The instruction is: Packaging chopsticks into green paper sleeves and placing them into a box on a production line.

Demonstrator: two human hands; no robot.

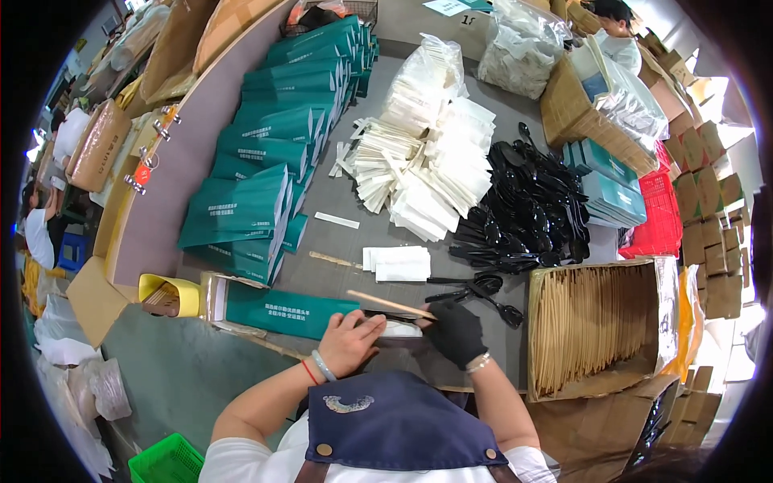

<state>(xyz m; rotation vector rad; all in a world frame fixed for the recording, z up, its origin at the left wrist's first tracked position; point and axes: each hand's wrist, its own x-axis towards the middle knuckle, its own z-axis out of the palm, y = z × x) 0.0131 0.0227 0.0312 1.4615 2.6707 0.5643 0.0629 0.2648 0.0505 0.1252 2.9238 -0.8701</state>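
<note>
My left hand (348,344) is bare, its fingers bent and pressed at the right end of a long green printed sleeve (278,311). This sleeve lies flat at the table's near edge. My right hand (455,332), in a black glove, is closed around a light wooden stick (390,304) that slants up to the left. Between the hands, a dark strip and a white piece (403,329) show at the sleeve's mouth; my fingers partly hide them. Just beyond lie white packets (398,264), and several black spoons (509,314) lie near the gloved hand.
Stacked green sleeves (237,205) fill the table's left side. White packets (431,157) heap in the middle, beside a pile of black spoons (531,205). An open carton (593,330) of wooden sticks stands right. A yellow container (171,295) sits left; other people are farther off.
</note>
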